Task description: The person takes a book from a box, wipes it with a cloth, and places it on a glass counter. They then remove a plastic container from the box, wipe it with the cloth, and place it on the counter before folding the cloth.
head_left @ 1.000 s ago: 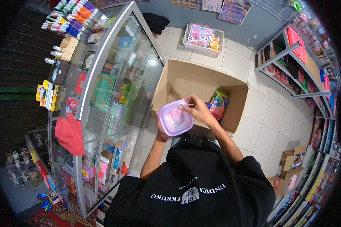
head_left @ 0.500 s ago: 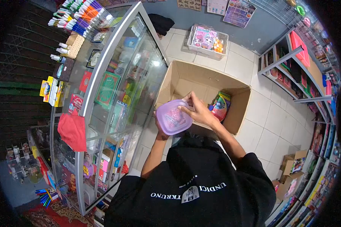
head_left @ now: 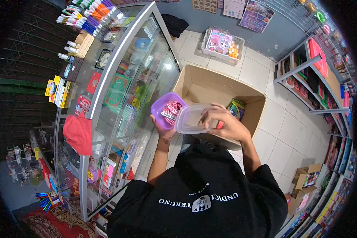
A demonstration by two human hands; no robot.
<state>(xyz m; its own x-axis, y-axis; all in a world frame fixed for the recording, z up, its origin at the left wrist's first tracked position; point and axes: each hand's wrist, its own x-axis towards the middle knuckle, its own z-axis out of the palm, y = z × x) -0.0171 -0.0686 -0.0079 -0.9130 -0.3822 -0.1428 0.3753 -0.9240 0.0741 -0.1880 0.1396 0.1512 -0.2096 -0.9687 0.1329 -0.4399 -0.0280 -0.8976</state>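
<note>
My left hand [head_left: 163,129] is closed around the side of a purple plastic container [head_left: 156,105]. Inside it lie red-and-white patterned items [head_left: 171,108] with a small printed label; their exact kind I cannot make out. In my right hand [head_left: 225,122] is the clear, translucent lid [head_left: 189,117], held off the container and overlapping its right edge in view. Both hands are over the near left part of a large open cardboard box [head_left: 202,85]. Colourful packages [head_left: 237,108] lie in the box's right end, partly hidden by my right hand.
A glass display case [head_left: 123,99] stands close on the left, with markers [head_left: 93,16] and a red cloth [head_left: 77,135] on it. Behind the box sits a white basket [head_left: 222,57] of goods. Shelves [head_left: 317,79] line the right side, with small cartons [head_left: 305,180] on the floor.
The lid has come off the purple container. My right hand has moved right with the lid, while my left hand has shifted slightly left with the container, exposing its contents.
</note>
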